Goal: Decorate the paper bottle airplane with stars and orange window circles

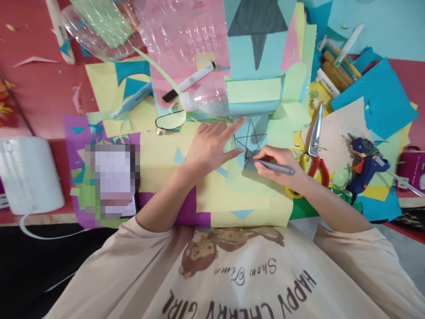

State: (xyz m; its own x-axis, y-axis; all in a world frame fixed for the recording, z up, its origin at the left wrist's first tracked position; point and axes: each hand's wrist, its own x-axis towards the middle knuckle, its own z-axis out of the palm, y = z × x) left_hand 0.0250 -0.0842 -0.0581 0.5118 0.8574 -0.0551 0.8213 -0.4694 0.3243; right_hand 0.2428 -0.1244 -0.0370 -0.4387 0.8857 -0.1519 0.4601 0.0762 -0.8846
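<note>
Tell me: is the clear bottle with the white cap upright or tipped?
Tipped: the clear bottle lies on its side, its white cap pointing toward the picture's left.

A red tabletop [43, 106] borders a pale blue surface [392, 26].

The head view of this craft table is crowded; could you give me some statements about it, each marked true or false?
1. The right hand holds a grey pen. True.
2. The left hand grips the scissors. False: the scissors lie on the other side, by the right forearm.
3. A star outline is drawn on the small blue paper between the hands. True.
4. The star at the top edge is bright yellow. False: that star is dark grey.
5. The glue gun is pink all over. False: the glue gun is mainly dark blue, with an orange trigger.
</note>
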